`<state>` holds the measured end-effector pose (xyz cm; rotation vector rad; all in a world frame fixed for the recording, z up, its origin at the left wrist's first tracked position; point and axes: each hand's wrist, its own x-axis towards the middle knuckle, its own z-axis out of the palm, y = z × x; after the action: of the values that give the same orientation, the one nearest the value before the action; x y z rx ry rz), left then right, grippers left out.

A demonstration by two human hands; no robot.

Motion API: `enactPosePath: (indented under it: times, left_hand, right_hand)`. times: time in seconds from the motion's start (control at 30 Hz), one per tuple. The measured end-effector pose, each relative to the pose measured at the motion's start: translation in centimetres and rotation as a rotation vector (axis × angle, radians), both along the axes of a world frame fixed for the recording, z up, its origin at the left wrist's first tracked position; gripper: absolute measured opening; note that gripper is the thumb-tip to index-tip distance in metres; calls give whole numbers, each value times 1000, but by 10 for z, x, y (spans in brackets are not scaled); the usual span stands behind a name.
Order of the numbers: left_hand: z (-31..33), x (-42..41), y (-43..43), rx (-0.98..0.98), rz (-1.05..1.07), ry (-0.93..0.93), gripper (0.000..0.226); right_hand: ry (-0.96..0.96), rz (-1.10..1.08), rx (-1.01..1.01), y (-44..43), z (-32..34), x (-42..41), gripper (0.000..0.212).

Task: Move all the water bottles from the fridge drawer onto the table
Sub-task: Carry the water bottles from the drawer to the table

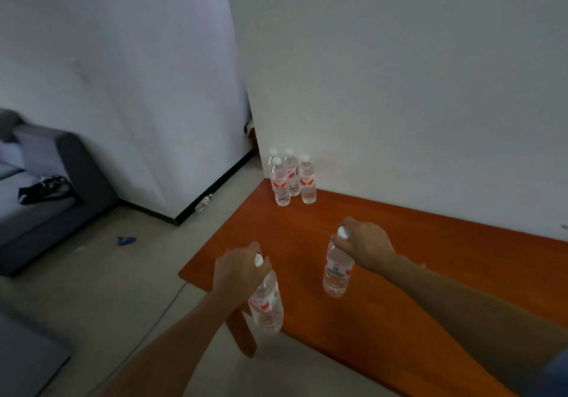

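Note:
My left hand [235, 269] grips a clear water bottle [266, 304] by its white-capped neck, holding it above the near left edge of the orange-brown wooden table [415, 289]. My right hand [367, 247] grips a second water bottle [337, 273] by the neck, upright over the table; whether its base touches the top is unclear. Several more water bottles [292, 178] with white caps and red labels stand clustered at the table's far left corner against the wall. The fridge drawer is out of view.
A white wall [399, 73] runs along the table's far side. A grey sofa [46, 193] with a dark item on it sits at left. One bottle [204, 202] lies on the floor by the baseboard, and a blue scrap [126, 240] lies on the floor.

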<state>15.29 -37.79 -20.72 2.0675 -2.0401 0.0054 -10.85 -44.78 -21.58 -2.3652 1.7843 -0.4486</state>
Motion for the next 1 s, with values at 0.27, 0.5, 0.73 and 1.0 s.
enactPosePath:
  times: [0.27,0.5,0.73,1.0]
  left_hand:
    - [-21,80,-148,42,-173,33,20]
    - [-20,108,-276,51,-294,112,22]
    - [-38,107,-374,92,-337,121,23]
    - [-69,101,-446,132,-430,128,23]
  right_hand:
    - [-36,-107,80,-130,-21,91,36]
    - [-62,-164,37,-225,-12,128,31]
    - [-102,-134,88,-322,-37,142,28]
    - [-113,-139,152,-387,-68,144,30]
